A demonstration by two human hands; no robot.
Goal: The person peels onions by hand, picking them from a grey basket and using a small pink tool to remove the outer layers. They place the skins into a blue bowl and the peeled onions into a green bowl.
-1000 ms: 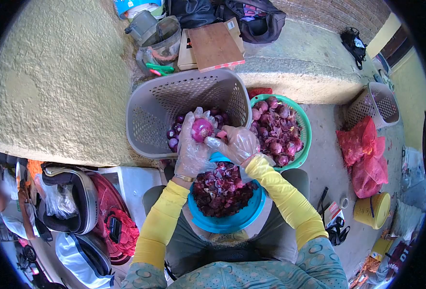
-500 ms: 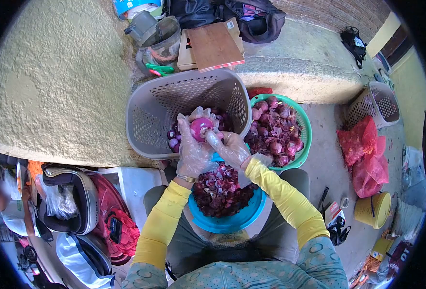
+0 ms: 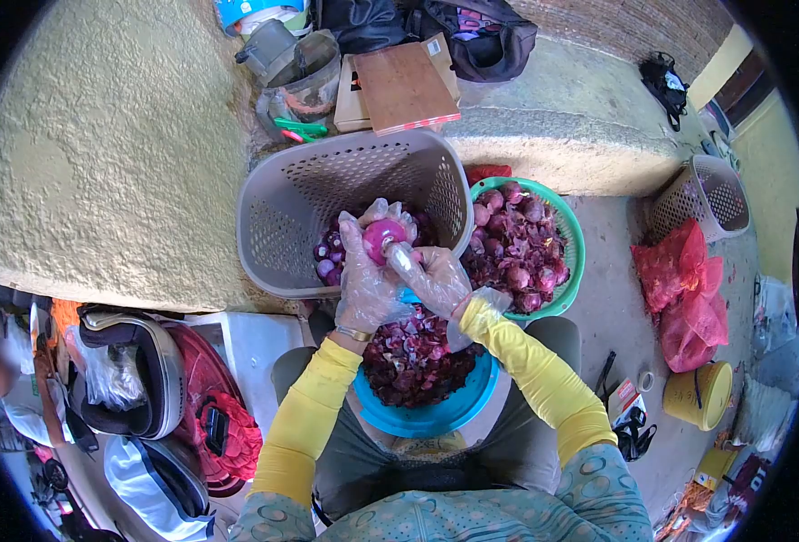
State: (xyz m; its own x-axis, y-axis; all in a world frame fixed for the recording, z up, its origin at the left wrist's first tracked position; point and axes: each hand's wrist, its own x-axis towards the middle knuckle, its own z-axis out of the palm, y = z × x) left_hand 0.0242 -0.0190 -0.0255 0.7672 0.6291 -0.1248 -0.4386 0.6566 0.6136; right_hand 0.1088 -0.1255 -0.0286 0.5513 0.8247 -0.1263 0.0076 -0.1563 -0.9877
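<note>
Left hand (image 3: 364,280) cupped the onion (image 3: 380,237), snug! | right hand (image 3: 440,277) curled against it, contents unclear | by basket (image 3: 277,212) near edge | likely firm, light, slippery; round sides suited gripping

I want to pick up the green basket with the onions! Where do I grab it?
Probably by the right-hand rim of the green basket, coming from the right, where there's open floor. That edge curves bare around the piled onions, while the grey basket crowds the left side.
</note>
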